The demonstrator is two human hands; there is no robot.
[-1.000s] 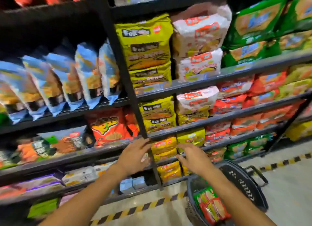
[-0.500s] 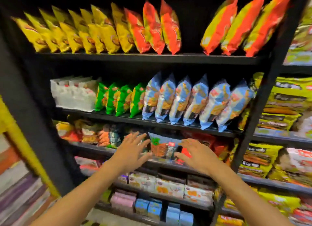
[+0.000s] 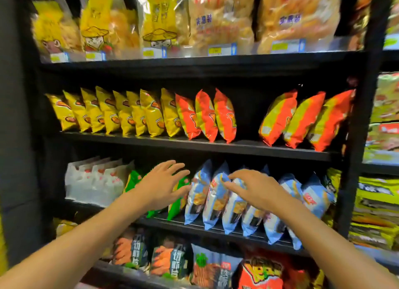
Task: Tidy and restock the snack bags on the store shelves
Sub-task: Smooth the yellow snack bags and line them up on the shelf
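At the front edge of the third shelf (image 3: 216, 226), our hands hovered over the snack bags, neither holding anything. Our left hand (image 3: 164, 185) was spread wide, fingers straight, in front of the green bags (image 3: 176, 204); whether it touched them we could not tell. Our right hand (image 3: 257, 189) was loosely arched, its fingertips (image 3: 232, 177) at the tops of the blue bags (image 3: 216, 198), which we judged a readiness to push that row upright or square it.

The blue bags stood on edge in a leaning row from the middle of the shelf to its right end, puffed like pillows, glossy, with crimped seams. The green ones beside them were smaller and mostly hidden behind our left hand. At the left end sat white packs (image 3: 95, 181), flatter and matte, packed close.

On the shelf above, yellow bags (image 3: 121, 114) ran from the left end in a tight slanted file, then orange bags (image 3: 205, 116), then a gap, then orange-and-yellow striped bags (image 3: 302, 120) at the right end. We judged that gap a spot needing restocking. The top shelf carried large clear bags (image 3: 220, 19) of pale crisps behind price tags.
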